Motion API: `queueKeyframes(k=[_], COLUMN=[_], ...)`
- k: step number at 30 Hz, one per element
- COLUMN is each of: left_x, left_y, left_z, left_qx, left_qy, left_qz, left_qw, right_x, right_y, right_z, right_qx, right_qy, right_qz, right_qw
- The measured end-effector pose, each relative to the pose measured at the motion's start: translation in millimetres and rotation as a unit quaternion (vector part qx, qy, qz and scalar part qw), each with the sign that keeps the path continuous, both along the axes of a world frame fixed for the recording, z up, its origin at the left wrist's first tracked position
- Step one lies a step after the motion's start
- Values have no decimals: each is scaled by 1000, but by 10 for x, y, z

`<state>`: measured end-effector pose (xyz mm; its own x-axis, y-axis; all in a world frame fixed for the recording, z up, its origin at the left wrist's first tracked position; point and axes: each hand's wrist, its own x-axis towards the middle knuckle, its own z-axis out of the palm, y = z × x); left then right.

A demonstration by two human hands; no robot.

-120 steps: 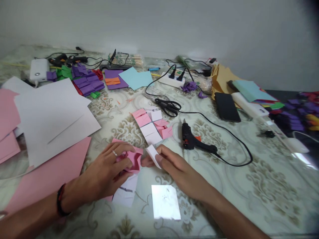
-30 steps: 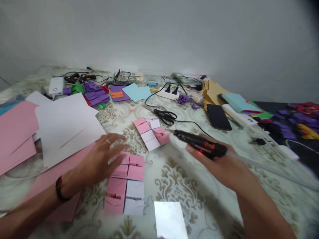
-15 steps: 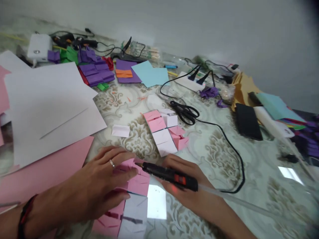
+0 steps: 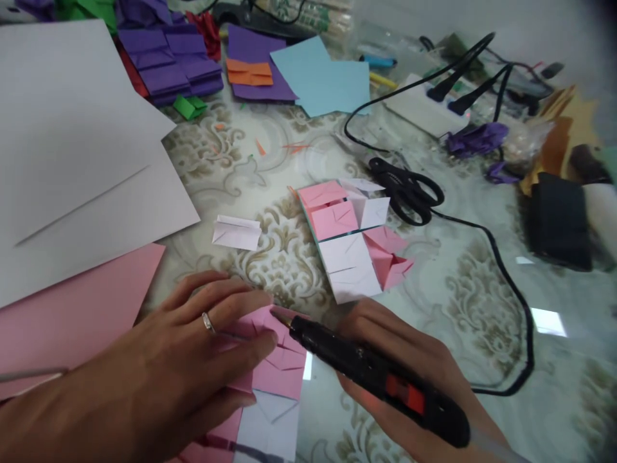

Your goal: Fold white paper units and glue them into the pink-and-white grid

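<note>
My left hand [image 4: 193, 350], with a ring on one finger, lies flat with fingers spread on a folded pink and white paper piece [image 4: 274, 379] at the near edge, pressing it down. My right hand [image 4: 409, 366] grips a black glue gun [image 4: 376, 379]. The gun's nozzle touches the top of the pink piece, just beside my left fingertips. A second folded pink and white piece [image 4: 351, 241] lies a little farther away at the centre. A small folded white slip [image 4: 237, 232] lies to its left.
Large white sheets [image 4: 72, 148] and a pink sheet [image 4: 62, 308] lie at the left. Black scissors [image 4: 407, 190] and the glue gun's cable [image 4: 506, 289] sit to the right. Purple folded papers [image 4: 168, 64], a light blue sheet [image 4: 322, 77], a white power strip [image 4: 424, 109] and a black phone [image 4: 559, 222] lie farther back.
My right hand picked up the glue gun and brought its nozzle to the pink piece. My left hand settled flat on that piece. The view moved closer and lower.
</note>
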<state>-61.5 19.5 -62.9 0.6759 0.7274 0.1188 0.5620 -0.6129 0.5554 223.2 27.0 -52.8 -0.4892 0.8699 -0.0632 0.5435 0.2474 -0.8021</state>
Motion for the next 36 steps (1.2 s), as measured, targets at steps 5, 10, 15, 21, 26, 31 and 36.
queueKeyframes(k=[5,10,15,21,26,31,36], left_x=[3,-2,-9,-7,-26,-90,-89], left_y=[5,10,15,7,3,37,33], left_z=[16,14,14,23,35,12,-4], left_qx=[-3,-1,3,1,2,-16,1], left_qy=[4,-7,5,10,27,42,39], left_qz=[2,-1,-3,1,7,-22,-19], left_qw=[1000,1000,1000,1000,1000,999,999], right_x=[-11,-21,7,109,139,185,243], right_y=[23,5,-14,-24,8,31,16], right_z=[41,77,69,81,133,134,143], right_qx=[6,-21,-21,1,5,3,6], right_qy=[-31,-51,-60,-72,-71,-78,-88], right_qz=[3,0,-4,7,13,3,-3], right_qw=[1000,998,998,997,997,997,996])
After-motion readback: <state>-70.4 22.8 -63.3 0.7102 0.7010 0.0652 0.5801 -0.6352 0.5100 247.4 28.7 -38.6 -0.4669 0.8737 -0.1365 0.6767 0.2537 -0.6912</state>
